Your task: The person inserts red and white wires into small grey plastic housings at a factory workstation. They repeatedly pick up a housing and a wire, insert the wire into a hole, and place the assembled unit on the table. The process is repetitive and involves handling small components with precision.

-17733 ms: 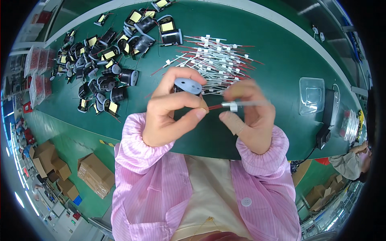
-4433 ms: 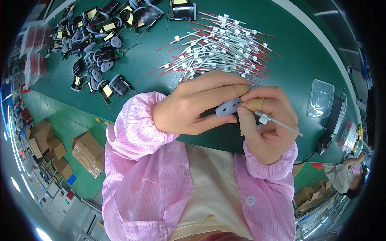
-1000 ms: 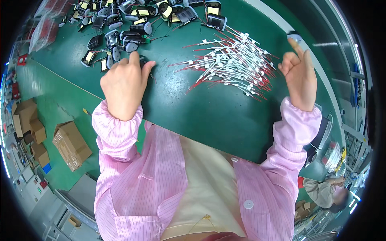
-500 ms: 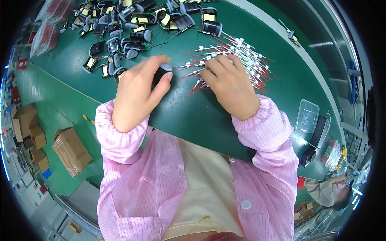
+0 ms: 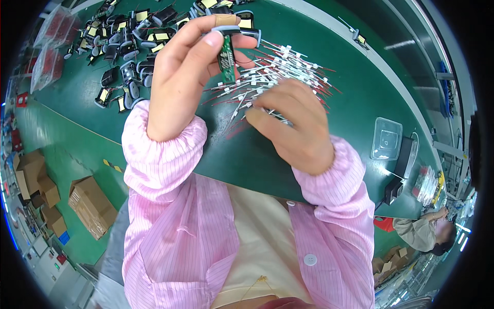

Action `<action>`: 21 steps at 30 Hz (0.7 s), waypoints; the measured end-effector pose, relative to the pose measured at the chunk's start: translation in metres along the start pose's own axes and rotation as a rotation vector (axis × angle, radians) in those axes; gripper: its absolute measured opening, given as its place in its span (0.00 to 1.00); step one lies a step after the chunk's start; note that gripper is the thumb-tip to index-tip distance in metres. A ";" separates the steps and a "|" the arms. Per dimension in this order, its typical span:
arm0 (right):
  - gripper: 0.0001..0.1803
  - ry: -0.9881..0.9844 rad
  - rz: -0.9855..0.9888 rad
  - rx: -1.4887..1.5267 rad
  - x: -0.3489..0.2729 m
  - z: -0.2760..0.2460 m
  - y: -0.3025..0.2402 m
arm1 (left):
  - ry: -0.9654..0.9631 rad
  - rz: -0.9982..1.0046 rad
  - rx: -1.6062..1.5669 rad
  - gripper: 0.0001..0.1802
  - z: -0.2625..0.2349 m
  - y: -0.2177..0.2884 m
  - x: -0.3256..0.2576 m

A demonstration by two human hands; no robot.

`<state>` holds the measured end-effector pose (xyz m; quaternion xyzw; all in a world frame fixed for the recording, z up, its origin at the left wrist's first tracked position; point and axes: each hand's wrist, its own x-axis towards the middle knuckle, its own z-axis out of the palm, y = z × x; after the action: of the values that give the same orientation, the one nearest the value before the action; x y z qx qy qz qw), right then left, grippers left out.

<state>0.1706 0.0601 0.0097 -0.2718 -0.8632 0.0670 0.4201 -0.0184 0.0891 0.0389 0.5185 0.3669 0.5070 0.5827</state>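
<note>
My left hand (image 5: 182,69) is raised above the table. Between its thumb and fingers is a small black electronic module with a grey rounded end and a green circuit board (image 5: 226,59) facing me. A tan bandage wraps one fingertip. To the right, my right hand (image 5: 296,123) is over the near edge of a pile of white and red wire leads (image 5: 288,67) with small white connectors. Its fingers are curled and smeared by motion. Blurred red strands (image 5: 236,129) trail by its fingertips, and a white wire shows under the fingers.
Many similar black modules (image 5: 128,49) with yellow pads are heaped at the far left of the green table (image 5: 242,165). Clear plastic bags (image 5: 49,64) lie beyond them. A clear plastic box (image 5: 387,139) and a black device (image 5: 393,190) are at right. Cartons (image 5: 92,206) stand on the floor.
My left hand has lifted the module and turned it so its circuit board shows. My right hand has drawn back slightly toward me from the pile, with red strands moving beside it.
</note>
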 end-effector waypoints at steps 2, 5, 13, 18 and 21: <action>0.12 0.032 0.095 0.056 -0.004 -0.015 -0.012 | -0.080 -0.099 -0.190 0.24 -0.008 -0.009 0.009; 0.12 0.008 0.426 0.213 -0.012 -0.030 -0.026 | -0.107 -0.193 -0.349 0.24 -0.008 -0.022 0.011; 0.06 0.210 1.073 0.909 -0.035 -0.036 -0.027 | -0.409 -0.179 0.135 0.10 0.005 -0.030 0.002; 0.05 0.179 1.158 0.871 -0.034 -0.042 -0.026 | -0.501 0.139 0.438 0.11 0.021 -0.029 -0.006; 0.05 0.201 1.192 0.878 -0.034 -0.043 -0.028 | -0.457 0.285 0.459 0.08 0.023 -0.041 -0.008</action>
<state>0.2087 0.0139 0.0231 -0.5059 -0.4207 0.5968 0.4593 0.0106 0.0777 0.0022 0.7819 0.2555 0.3585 0.4414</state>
